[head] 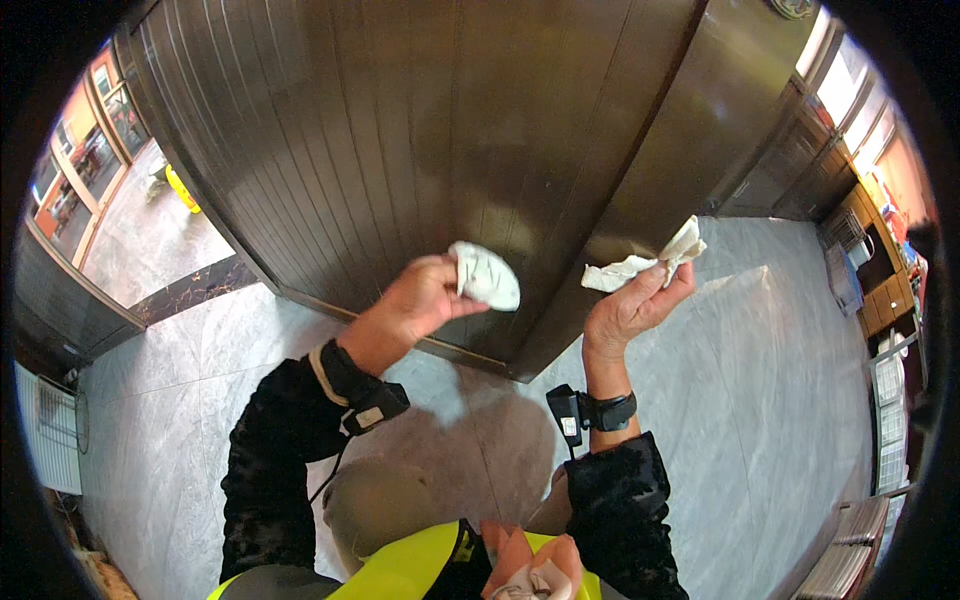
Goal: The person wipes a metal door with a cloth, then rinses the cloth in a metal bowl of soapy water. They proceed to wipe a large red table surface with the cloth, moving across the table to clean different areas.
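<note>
My left hand (424, 300) pinches a white folded pad (487, 277), perhaps cloth or tissue, with a few dark spots on it. It is close in front of a dark brown grooved door panel (390, 150). In my right hand (637, 304) is a crumpled, torn-looking white piece of cloth or paper (621, 273), held between thumb and fingers. That hand is beside the smooth side face (660, 165) of the same dark structure. Whether either piece touches the surface, I cannot tell.
Grey tiled floor (750, 390) spreads around the door's lower corner. An open doorway with a dark stone threshold (199, 289) lies at left, a yellow object (182, 189) beyond it. A white slatted radiator (49, 427) stands lower left. Wooden shelving (885, 307) and white baskets (891, 405) line the right side.
</note>
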Tool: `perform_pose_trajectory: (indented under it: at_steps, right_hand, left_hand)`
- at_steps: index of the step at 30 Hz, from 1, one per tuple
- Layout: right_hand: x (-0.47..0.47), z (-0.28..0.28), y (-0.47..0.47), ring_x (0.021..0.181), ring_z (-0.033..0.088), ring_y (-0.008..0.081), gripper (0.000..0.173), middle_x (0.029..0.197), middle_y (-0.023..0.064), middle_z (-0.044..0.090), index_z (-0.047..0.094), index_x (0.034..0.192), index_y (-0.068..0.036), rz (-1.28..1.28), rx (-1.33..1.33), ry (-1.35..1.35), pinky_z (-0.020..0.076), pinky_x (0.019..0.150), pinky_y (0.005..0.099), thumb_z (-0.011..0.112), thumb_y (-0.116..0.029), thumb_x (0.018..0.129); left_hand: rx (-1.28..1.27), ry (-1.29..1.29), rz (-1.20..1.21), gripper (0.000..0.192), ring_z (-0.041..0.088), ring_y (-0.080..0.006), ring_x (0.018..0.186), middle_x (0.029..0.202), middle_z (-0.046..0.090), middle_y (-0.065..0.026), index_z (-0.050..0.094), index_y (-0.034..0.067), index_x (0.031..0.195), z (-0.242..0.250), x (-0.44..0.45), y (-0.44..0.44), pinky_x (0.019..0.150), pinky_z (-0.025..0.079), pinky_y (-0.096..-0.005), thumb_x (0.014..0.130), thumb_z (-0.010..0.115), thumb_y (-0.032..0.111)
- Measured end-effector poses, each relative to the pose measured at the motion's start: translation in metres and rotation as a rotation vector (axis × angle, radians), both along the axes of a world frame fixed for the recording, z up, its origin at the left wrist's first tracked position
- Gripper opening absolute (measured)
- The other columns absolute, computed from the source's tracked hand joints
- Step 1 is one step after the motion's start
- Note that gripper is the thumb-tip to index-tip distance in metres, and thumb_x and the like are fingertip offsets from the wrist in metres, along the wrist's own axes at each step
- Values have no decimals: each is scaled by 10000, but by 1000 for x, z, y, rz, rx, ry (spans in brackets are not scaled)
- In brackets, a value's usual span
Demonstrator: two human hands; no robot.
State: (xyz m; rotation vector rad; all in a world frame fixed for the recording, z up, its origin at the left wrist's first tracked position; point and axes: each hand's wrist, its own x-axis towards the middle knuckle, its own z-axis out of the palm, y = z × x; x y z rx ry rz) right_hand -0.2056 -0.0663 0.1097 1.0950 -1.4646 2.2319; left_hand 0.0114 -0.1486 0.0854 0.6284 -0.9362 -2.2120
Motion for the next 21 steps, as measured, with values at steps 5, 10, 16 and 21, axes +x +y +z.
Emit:
perform_pose_trajectory:
  at_steps: [5, 10, 16, 21]
  right_hand:
    - [-2, 0, -1, 910, 451, 115, 372, 1181, 81, 470, 389, 1341, 47, 56, -57, 3, 418, 826, 262, 386, -175, 1042]
    - [-4, -1, -2, 993, 494, 170, 378, 1196, 118, 489, 409, 1311, 50, 9, -18, -13, 441, 894, 301, 406, -213, 1039]
    - [-7, -4, -3, 970, 499, 187, 398, 1185, 129, 492, 408, 1307, 44, -77, -11, -20, 446, 871, 315, 430, -251, 1040]
    - [-12, -10, 0, 886, 451, 170, 398, 1095, 115, 482, 423, 1292, 33, -171, -19, 22, 414, 774, 307, 444, -268, 1033]
  left_hand:
    - [-1211, -243, 516, 233, 668, -252, 1036, 1167, 646, -149, 649, 41, 1146, 106, -3, 4, 852, 567, -373, 932, 631, 131]
    - [-1969, -571, 1017, 262, 620, -227, 884, 989, 623, -118, 700, 90, 1056, 126, -26, 6, 706, 533, -313, 800, 750, 120]
    - [-2224, -632, 868, 430, 566, -305, 810, 937, 605, -106, 693, 74, 1064, 42, -34, 5, 698, 502, -385, 637, 698, 22]
    - [-2284, -643, 358, 139, 533, -226, 830, 874, 528, -60, 634, 54, 853, -91, -41, 29, 705, 487, -331, 726, 642, 110]
